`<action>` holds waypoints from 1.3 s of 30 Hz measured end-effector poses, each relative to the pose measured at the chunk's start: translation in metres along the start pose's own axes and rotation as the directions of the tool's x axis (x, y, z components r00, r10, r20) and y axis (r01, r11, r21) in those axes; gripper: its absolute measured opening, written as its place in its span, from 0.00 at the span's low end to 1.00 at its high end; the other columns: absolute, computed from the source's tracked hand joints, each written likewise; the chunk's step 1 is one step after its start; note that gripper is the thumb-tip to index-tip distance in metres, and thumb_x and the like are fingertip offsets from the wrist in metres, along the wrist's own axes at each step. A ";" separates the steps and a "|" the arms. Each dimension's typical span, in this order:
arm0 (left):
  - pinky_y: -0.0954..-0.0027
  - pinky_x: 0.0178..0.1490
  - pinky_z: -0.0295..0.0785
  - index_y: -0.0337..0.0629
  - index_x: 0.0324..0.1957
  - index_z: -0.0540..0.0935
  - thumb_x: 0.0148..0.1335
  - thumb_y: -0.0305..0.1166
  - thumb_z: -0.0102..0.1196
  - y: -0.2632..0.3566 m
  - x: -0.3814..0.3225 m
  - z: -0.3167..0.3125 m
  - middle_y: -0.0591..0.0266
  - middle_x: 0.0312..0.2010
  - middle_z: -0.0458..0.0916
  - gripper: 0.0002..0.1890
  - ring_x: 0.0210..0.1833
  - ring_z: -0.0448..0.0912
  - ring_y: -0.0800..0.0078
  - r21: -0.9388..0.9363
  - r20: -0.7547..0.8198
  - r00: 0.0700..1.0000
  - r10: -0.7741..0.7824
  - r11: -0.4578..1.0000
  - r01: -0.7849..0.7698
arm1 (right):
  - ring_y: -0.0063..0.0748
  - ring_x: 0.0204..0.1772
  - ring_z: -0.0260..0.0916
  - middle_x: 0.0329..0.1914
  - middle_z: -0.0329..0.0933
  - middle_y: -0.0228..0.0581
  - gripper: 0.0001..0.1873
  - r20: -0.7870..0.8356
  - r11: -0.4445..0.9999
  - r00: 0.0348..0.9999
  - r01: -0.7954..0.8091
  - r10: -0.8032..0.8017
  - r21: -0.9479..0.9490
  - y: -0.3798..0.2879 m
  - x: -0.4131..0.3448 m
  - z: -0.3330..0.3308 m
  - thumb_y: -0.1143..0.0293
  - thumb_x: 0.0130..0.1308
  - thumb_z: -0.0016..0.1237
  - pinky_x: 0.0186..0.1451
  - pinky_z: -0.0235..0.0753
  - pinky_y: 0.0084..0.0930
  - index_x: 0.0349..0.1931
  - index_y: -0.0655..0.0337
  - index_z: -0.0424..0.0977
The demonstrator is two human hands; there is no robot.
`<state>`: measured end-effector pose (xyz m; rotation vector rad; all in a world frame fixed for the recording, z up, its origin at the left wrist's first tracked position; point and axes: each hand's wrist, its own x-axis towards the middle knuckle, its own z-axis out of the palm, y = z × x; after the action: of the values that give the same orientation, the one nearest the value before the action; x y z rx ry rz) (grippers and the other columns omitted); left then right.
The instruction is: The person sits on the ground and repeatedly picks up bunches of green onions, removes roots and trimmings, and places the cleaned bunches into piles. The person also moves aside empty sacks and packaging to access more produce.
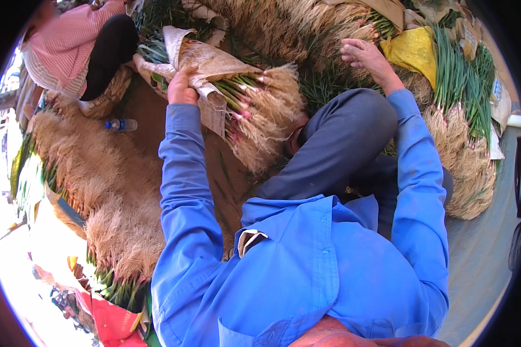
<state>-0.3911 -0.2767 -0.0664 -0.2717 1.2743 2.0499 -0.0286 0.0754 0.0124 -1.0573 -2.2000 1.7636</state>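
My left hand point(183, 85) grips the edge of a woven sack sheet point(212, 60) wrapped round a bundle of green-stalked plants. The bundle's long pale roots point(271, 117) fan out to the right, past pinkish stem bases. Its leafy ends poke out of the wrap at the upper left. My right hand point(364, 56) is raised at the upper right with nothing in it, fingers apart, near a yellow plastic sack point(412, 54) and a heap of rooted plants. My bent knee in dark trousers lies between the two hands.
A large root heap point(108, 173) lies at the left, with a capped plastic bottle point(121, 125) beside it. More rooted bundles point(460, 130) stand at the right by a grey-green sheet point(482, 247). Another person in pink checks point(69, 47) is at the upper left. A red sack point(113, 319) lies lower left.
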 end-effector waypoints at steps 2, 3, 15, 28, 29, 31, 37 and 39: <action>0.49 0.54 0.81 0.31 0.48 0.77 0.52 0.15 0.61 0.034 -0.009 0.031 0.50 0.43 0.83 0.19 0.44 0.83 0.51 -0.035 0.053 0.999 -0.001 0.999 0.003 | 0.22 0.57 0.75 0.57 0.78 0.30 0.29 -0.066 0.981 0.979 0.196 -0.195 0.005 -0.021 -0.013 0.000 0.50 0.73 0.50 0.60 0.71 0.25 0.67 0.57 0.70; 0.48 0.56 0.80 0.32 0.49 0.77 0.53 0.16 0.60 0.048 -0.017 0.047 0.49 0.44 0.83 0.19 0.47 0.83 0.49 -0.083 0.125 0.992 -0.004 0.996 0.015 | 0.25 0.62 0.74 0.60 0.77 0.31 0.31 -0.107 0.964 0.966 0.247 -0.236 0.097 -0.030 -0.019 -0.002 0.46 0.73 0.50 0.64 0.69 0.28 0.68 0.56 0.69; 0.51 0.59 0.73 0.32 0.50 0.79 0.57 0.26 0.59 0.144 -0.218 0.258 0.50 0.47 0.84 0.18 0.51 0.82 0.56 0.113 0.571 0.480 0.666 0.515 -0.850 | 0.44 0.79 0.51 0.81 0.49 0.45 0.47 -0.554 0.757 0.772 0.554 -0.311 0.346 -0.078 -0.133 -0.041 0.34 0.72 0.36 0.73 0.60 0.47 0.80 0.54 0.41; 0.66 0.39 0.77 0.25 0.33 0.81 0.52 0.18 0.63 0.064 -0.335 0.354 0.54 0.35 0.83 0.07 0.34 0.82 0.65 -0.118 0.416 0.382 0.825 0.466 -0.877 | 0.37 0.69 0.66 0.70 0.66 0.48 0.34 -0.180 0.310 0.983 0.181 -0.032 0.933 -0.075 -0.127 0.018 0.47 0.74 0.44 0.68 0.73 0.35 0.72 0.58 0.60; 0.66 0.40 0.77 0.25 0.34 0.81 0.51 0.18 0.63 0.056 -0.334 0.348 0.54 0.36 0.83 0.08 0.34 0.82 0.66 -0.113 0.411 0.386 0.826 0.466 -0.878 | 0.38 0.61 0.75 0.65 0.72 0.48 0.37 -0.165 0.295 0.965 0.221 -0.204 0.930 -0.082 -0.129 0.033 0.39 0.74 0.41 0.62 0.78 0.35 0.71 0.58 0.61; 0.66 0.44 0.78 0.28 0.42 0.82 0.51 0.16 0.63 0.046 -0.336 0.328 0.56 0.39 0.85 0.13 0.36 0.82 0.68 0.054 0.554 0.304 0.775 0.331 -0.942 | 0.38 0.65 0.72 0.66 0.70 0.49 0.36 -0.040 0.102 0.845 0.112 -0.533 0.989 -0.104 -0.123 0.051 0.40 0.75 0.40 0.64 0.78 0.36 0.71 0.58 0.61; 0.68 0.54 0.77 0.32 0.52 0.81 0.58 0.17 0.64 0.006 -0.315 0.280 0.59 0.48 0.84 0.19 0.49 0.82 0.72 0.112 0.734 0.390 0.556 0.467 -0.877 | 0.38 0.63 0.75 0.67 0.71 0.47 0.39 -0.095 0.199 0.929 0.176 -0.358 0.964 -0.081 -0.100 0.091 0.34 0.73 0.37 0.64 0.79 0.34 0.70 0.58 0.61; 0.70 0.55 0.77 0.31 0.52 0.81 0.59 0.19 0.65 0.010 -0.310 0.260 0.59 0.48 0.84 0.18 0.50 0.81 0.73 0.219 0.767 0.412 0.493 0.402 -0.889 | 0.37 0.64 0.75 0.65 0.73 0.41 0.37 -0.068 0.085 0.940 0.102 -0.334 0.991 -0.074 -0.078 0.121 0.38 0.73 0.42 0.67 0.77 0.34 0.69 0.56 0.63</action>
<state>-0.1239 -0.1973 0.2275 1.4557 1.6858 1.9025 -0.0641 -0.0729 0.0661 -0.1417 -0.5447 2.4647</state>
